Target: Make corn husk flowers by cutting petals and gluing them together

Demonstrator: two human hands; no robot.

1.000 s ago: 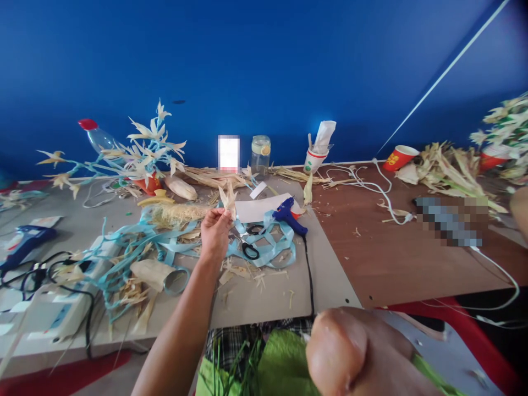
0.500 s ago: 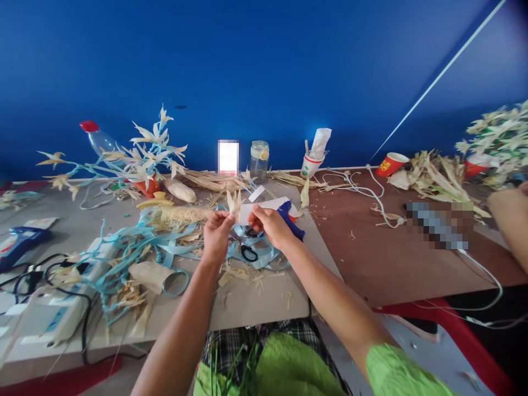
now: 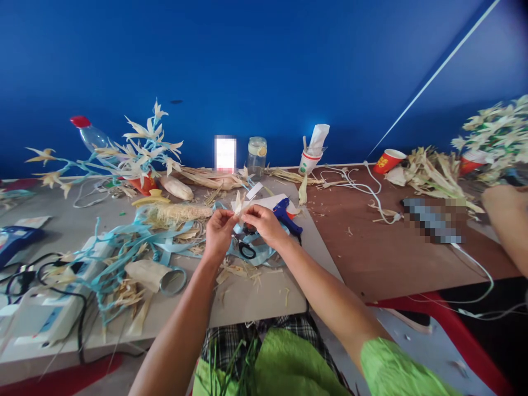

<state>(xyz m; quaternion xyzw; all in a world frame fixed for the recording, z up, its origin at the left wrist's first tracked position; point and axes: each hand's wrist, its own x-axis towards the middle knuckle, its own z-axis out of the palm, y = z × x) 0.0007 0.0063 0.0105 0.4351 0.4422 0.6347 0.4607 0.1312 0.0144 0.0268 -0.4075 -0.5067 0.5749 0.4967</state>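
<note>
Between my two hands is a small pale corn-husk flower [image 3: 239,203] with pointed petals turned up. My left hand [image 3: 220,232] pinches it low down, fingers closed. The fingertips of my right hand [image 3: 266,223] are closed on its right side, at a petal. Just beyond my right hand lies a blue glue gun [image 3: 287,216] on a white sheet [image 3: 270,202]. Scissors with black handles [image 3: 247,250] rest below my hands, partly covered by them. Light-blue ribbon [image 3: 165,242] is tangled to the left of my left hand.
A cardboard tube [image 3: 173,281] and a white power strip [image 3: 61,313] with black cables lie at left. Husk flowers on blue stems stand in a red cup [image 3: 144,184]. A glass jar [image 3: 257,157] is at the wall. Another person's arm [image 3: 507,220] reaches in at right.
My right hand has moved left to the flower and now touches it; before, it was apart, its fingers curled near the white sheet. My left hand keeps its pinch. The view has shifted slightly.
</note>
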